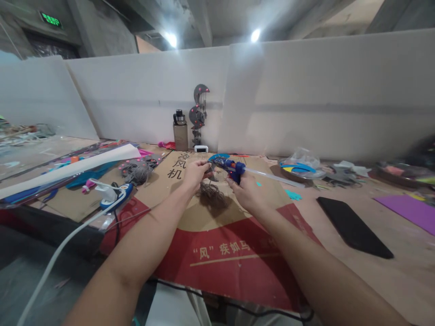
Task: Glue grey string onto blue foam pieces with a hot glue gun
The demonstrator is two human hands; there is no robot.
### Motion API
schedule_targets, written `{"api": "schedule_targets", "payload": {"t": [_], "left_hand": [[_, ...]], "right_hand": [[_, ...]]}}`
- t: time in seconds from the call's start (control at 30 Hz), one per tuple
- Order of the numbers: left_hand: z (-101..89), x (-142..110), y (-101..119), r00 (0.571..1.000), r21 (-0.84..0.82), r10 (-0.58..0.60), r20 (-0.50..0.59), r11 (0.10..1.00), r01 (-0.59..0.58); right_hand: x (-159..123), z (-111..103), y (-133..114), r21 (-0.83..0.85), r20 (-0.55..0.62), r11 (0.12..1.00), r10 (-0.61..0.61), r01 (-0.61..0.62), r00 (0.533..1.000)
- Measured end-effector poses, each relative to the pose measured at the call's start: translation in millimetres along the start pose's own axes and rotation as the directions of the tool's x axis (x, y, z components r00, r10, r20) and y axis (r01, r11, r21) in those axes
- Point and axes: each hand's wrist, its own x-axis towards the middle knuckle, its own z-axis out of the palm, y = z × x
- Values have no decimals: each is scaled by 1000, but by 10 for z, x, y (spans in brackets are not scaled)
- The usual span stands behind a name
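My right hand (246,189) is wrapped round the handle of a blue hot glue gun (234,167), its nozzle turned left toward my other hand. A long clear glue stick (272,176) juts out of the gun's back end. With its fingers pinched together, my left hand (197,173) holds a small grey piece (214,174) close by the nozzle; the fingers partly hide it. Below both hands, a tangle of grey yarn (212,194) hangs or lies over the printed cardboard sheet (217,222); I cannot tell whether it joins the grey piece.
A power strip (119,195) with a white cable lies left, near more grey yarn (138,172). At the back stand a bottle (181,133) and a grey crescent-shaped hanging ornament (198,113) against white boards. A black flat slab (353,226) and purple sheet (409,210) lie right.
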Motion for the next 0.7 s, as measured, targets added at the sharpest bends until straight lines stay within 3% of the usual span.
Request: {"api": "schedule_targets", "payload": {"t": [0.33,0.7], "left_hand": [[44,-31,7,1000,13,-7,-6,1000,7],[6,-50,46,996,54,86,-3,995,-86]], "right_hand": [[-8,-25,-44,-67,6,997,40,-40,999],[5,-32,-38,-150,-17,987,60,-62,998]]}}
